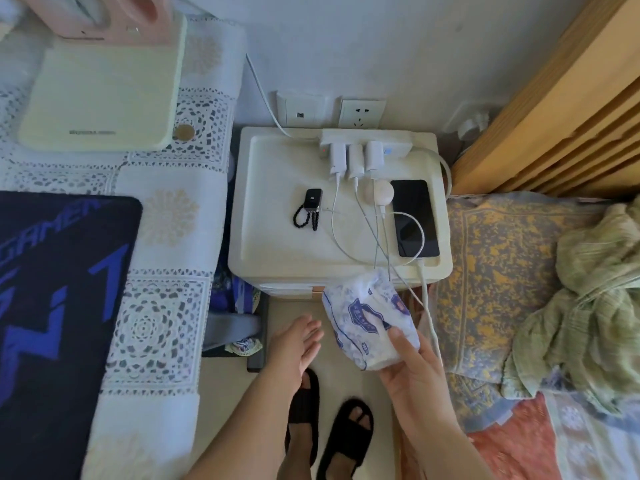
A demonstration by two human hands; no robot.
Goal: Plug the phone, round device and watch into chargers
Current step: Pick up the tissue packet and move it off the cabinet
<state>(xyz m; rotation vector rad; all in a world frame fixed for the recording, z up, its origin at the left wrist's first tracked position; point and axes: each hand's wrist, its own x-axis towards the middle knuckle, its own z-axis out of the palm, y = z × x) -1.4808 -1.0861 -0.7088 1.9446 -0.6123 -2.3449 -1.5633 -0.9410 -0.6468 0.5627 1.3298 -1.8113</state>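
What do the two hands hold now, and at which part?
The right hand grips a tissue pack at its lower end. The left hand is open and empty.

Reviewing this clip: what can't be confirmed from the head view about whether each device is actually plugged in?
- phone: its port end lies at the stand's front edge under looping cables; connection unclear.
- round device: a cable reaches it, but the joint is too small to see.
- watch: a thin cable runs near it; contact blurred.
- right hand holds a tissue pack, which hides cable ends below the stand.
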